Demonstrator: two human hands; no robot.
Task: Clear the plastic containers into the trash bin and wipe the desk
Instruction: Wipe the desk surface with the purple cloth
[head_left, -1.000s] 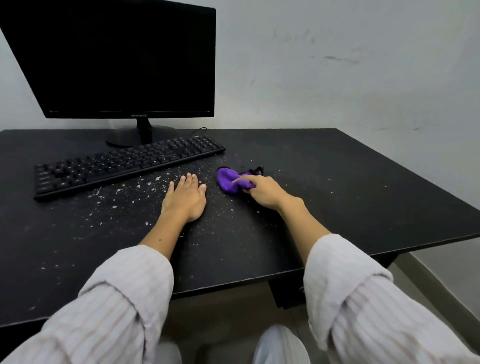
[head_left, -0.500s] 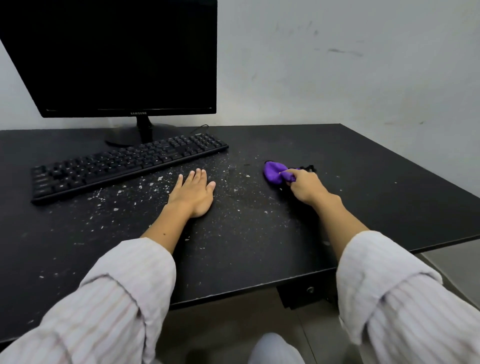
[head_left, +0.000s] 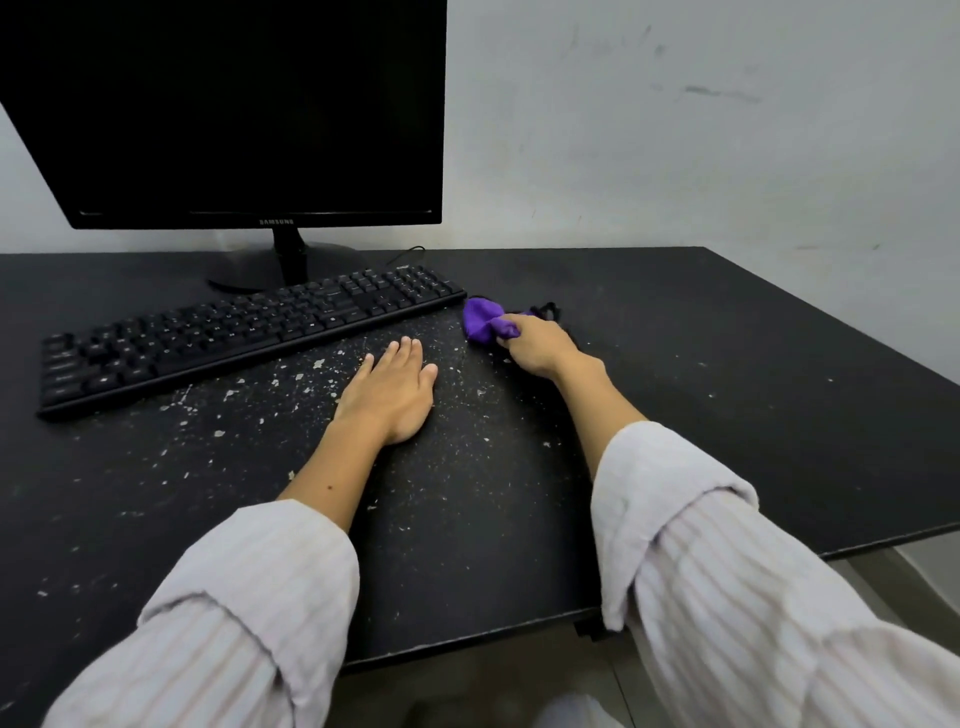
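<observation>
R fingers (head_left: 511, 332) tight round purple cloth (head_left: 480, 322) on desk (head_left: 727, 364); L hand (head_left: 392, 392) flat.

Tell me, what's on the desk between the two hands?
Only desk scattered with pale crumbs, seen from the head view, between left hand and right hand.

Right hand (head_left: 537, 347) grips purple cloth (head_left: 480, 322) on speckled desk (head_left: 727, 364).

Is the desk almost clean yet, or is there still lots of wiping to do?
No plastic containers show on the desk, so that part looks done. Wiping is under way: the right hand grips a purple cloth beside the keyboard, while the left hand rests flat. Lots is left: pale crumbs still speckle the desk in front of the keyboard and nearer the front edge.
</observation>
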